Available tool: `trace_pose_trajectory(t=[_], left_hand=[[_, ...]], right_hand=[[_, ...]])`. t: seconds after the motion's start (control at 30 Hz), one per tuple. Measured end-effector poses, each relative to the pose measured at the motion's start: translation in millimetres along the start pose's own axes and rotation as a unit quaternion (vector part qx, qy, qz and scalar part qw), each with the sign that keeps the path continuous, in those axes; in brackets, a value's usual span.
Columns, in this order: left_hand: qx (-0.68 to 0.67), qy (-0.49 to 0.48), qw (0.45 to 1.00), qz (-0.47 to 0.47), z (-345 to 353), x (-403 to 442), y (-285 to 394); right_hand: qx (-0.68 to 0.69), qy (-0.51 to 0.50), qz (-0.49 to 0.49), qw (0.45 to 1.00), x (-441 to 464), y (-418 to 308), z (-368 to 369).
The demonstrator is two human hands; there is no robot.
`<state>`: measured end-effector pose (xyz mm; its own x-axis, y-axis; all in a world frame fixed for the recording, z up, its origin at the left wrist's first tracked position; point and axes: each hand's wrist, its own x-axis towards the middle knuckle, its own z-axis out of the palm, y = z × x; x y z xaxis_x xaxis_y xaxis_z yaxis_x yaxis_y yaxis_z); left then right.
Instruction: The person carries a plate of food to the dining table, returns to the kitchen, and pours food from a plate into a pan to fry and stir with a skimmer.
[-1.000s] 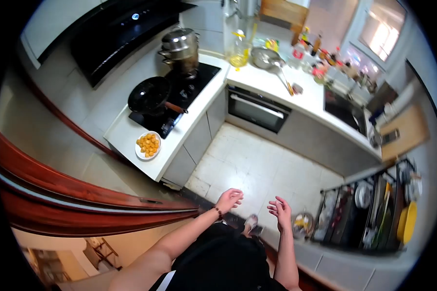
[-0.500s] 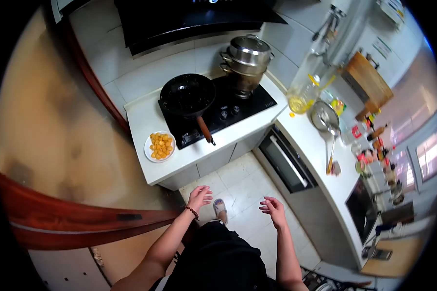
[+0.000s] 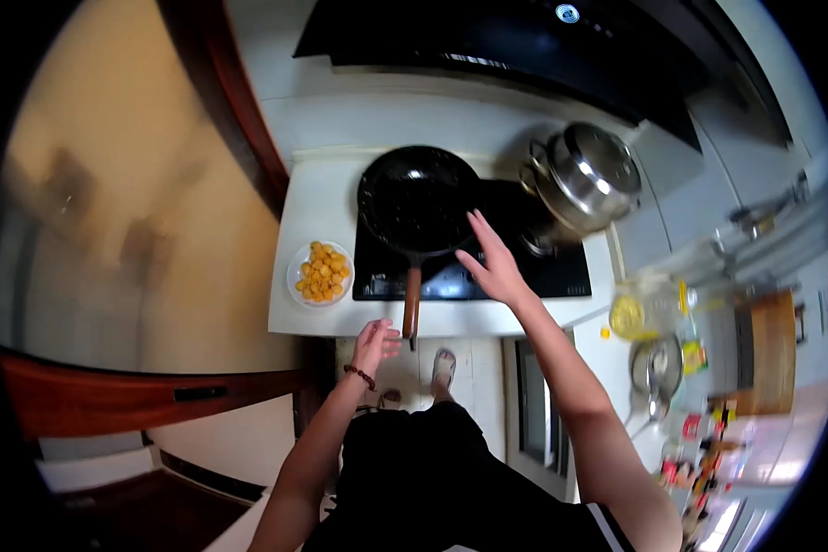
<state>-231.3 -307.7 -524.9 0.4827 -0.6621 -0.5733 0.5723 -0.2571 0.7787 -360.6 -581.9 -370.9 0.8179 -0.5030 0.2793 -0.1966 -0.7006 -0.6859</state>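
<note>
Head view: one wok (image 3: pixel 419 202), one plate (image 3: pixel 294 276) near left edge of worktop (image 3: pixel 317 198); right hand (image 3: pixel 497 269) outstretched, left hand (image 3: pixel 373 346) half-curled, grips apart.

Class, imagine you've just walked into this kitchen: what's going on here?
A person stands facing the stove, with no item visible in either hand. The right hand is over the stove, fingers extended, near the black pan. The left hand is close beside the end of the pan's wooden handle. A plate of yellow food pieces sits left of the stove; a lidded metal pot stands to the pan's right.
</note>
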Motion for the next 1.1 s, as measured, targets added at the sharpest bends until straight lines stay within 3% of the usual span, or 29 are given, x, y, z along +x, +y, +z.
trace_pose_trajectory(t=[0.13,0.23,0.4,0.67,0.87,1.03,1.1], left_hand=[[-0.031,0.083,0.996,0.023,25,6,11],[-0.048,0.147,0.987,0.034,29,4,11],[-0.087,0.239,0.965,0.057,27,-10,5],[-0.072,0.236,0.968,0.045,29,-5,8],[-0.042,0.162,0.986,0.021,30,14,17],[-0.013,0.064,0.998,0.005,19,41,27],[-0.001,0.035,0.999,-0.008,11,52,23]], right_hand=[[-0.177,-0.084,-0.142,0.970,137,65,43],[-0.229,-0.171,-0.180,0.941,189,97,76],[-0.257,-0.239,-0.173,0.920,206,129,121],[-0.260,-0.272,-0.150,0.914,216,145,133],[-0.265,-0.211,-0.162,0.927,205,141,99],[-0.230,-0.080,-0.152,0.958,163,104,36],[-0.223,-0.024,-0.098,0.970,127,88,7]])
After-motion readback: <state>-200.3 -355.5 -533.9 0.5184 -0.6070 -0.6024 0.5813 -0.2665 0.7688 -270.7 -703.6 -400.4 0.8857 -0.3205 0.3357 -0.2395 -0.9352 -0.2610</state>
